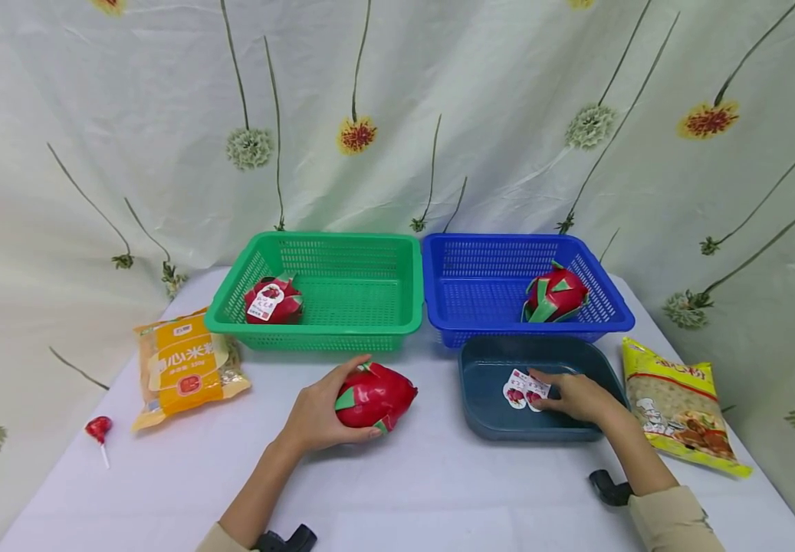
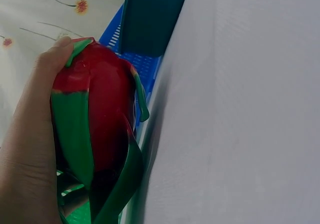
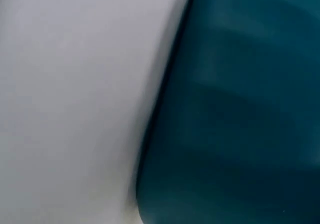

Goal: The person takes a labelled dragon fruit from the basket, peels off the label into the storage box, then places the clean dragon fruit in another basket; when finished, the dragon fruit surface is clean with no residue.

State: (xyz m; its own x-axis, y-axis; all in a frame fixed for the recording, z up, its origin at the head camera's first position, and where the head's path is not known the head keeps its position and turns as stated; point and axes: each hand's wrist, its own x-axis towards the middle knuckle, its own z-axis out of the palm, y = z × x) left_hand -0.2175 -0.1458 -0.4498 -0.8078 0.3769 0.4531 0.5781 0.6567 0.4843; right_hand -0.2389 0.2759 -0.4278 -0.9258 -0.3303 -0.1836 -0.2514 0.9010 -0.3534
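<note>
A red toy dragon fruit point(image 1: 378, 395) with green scales is gripped by my left hand point(image 1: 321, 410), just above or on the white tabletop. In the left wrist view the same dragon fruit point(image 2: 107, 114) fills the grip, the thumb along its side. My right hand point(image 1: 579, 396) reaches into a dark teal tray point(image 1: 500, 426) and pinches the right edge of white dragon-fruit stickers point(image 1: 523, 389). Only the outer wall of the teal tray point(image 3: 235, 124) shows in the right wrist view; that hand is hidden there.
Behind stand a green basket point(image 1: 321, 331) with a labelled dragon fruit point(image 1: 283, 308) and a blue basket point(image 1: 480, 303) with an unlabelled one point(image 1: 556, 295). An orange food bag point(image 1: 186, 364) and lollipop point(image 1: 99, 429) lie left, a yellow food bag point(image 1: 680, 406) right.
</note>
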